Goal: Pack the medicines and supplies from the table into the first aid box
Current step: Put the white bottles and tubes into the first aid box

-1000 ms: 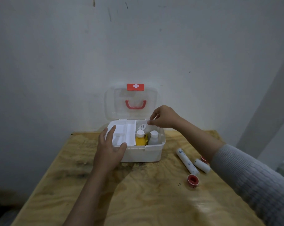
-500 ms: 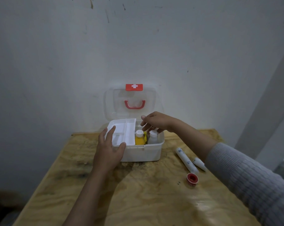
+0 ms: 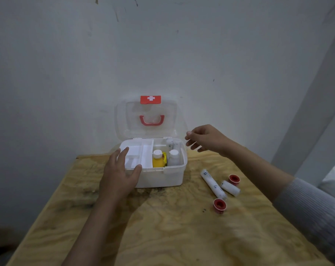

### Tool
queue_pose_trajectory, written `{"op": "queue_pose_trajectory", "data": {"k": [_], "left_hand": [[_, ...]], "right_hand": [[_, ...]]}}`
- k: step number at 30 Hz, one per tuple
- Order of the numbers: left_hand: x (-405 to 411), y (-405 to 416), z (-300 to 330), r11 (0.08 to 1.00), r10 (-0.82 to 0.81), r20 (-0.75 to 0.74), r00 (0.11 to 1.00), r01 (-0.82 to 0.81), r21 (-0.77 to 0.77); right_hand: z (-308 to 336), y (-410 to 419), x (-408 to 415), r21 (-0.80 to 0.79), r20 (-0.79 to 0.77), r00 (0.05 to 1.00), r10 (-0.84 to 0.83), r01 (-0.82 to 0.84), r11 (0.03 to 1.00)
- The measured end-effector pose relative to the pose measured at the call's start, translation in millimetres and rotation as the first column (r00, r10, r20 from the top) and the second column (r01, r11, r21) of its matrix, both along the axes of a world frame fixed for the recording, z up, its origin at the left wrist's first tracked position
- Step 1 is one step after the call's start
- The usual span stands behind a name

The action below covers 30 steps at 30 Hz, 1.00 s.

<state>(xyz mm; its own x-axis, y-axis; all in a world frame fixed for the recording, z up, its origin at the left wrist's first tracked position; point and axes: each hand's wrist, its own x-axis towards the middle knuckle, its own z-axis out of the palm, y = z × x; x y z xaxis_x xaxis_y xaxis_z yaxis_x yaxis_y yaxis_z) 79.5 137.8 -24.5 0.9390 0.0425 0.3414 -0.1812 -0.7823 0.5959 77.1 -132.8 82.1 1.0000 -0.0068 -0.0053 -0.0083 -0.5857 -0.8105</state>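
Note:
The white first aid box [image 3: 162, 177] stands open at the table's far side, its clear lid [image 3: 149, 120] upright against the wall. Inside are a white tray [image 3: 137, 154] on the left, a yellow bottle [image 3: 158, 160], a white bottle [image 3: 174, 157] and a white roll [image 3: 171, 144] behind them. My left hand [image 3: 120, 173] rests flat on the box's front left corner. My right hand [image 3: 203, 138] hovers empty beside the box's right rim, fingers apart. On the table to the right lie a long white roll [image 3: 212, 184], a short white roll [image 3: 230, 188] and two red tape rolls [image 3: 219, 205] [image 3: 234, 178].
The plywood table [image 3: 162, 227] ends at a grey wall [image 3: 162, 54] just behind the box. A white post [image 3: 312, 112] slants up at the right. The floor drops away dark at the lower left.
My right hand put a white roll into the box's back right part, let it go and pulled out to the right. My left hand stayed on the box.

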Motion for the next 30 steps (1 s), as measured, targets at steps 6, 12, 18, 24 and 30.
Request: {"op": "queue_pose_trajectory", "data": {"k": [6,12,18,24,30], "left_hand": [[-0.8,-1.4,3.9,1.000,-0.011,-0.021,1.000,0.011,0.018],[-3.4,-4.5,5.0,1.000,0.000,-0.029,1.000,0.000,-0.020],[-6.4,-5.6,6.5,0.999,-0.016,-0.017,1.000,0.015,-0.048],[-8.1,-5.7,8.3,0.998,-0.020,-0.020,1.000,0.018,-0.061],[-9.2,-6.3,8.3,0.997,-0.027,-0.013,1.000,0.026,-0.067]], "right_hand": [[-15.5,-38.7,-31.2,-0.051,0.002,0.998,-0.060,0.060,0.997],[-46.8,-58.8,-62.8,-0.334,-0.045,0.996,-0.080,0.061,0.941],[-80.7,-52.0,-86.0,-0.580,-0.037,0.990,-0.139,0.092,0.809],[-96.0,-45.5,-88.9,-0.606,0.023,0.981,-0.195,0.169,0.778],[-82.5,-44.6,-90.2,-0.499,0.124,0.967,-0.224,0.256,0.828]]}}
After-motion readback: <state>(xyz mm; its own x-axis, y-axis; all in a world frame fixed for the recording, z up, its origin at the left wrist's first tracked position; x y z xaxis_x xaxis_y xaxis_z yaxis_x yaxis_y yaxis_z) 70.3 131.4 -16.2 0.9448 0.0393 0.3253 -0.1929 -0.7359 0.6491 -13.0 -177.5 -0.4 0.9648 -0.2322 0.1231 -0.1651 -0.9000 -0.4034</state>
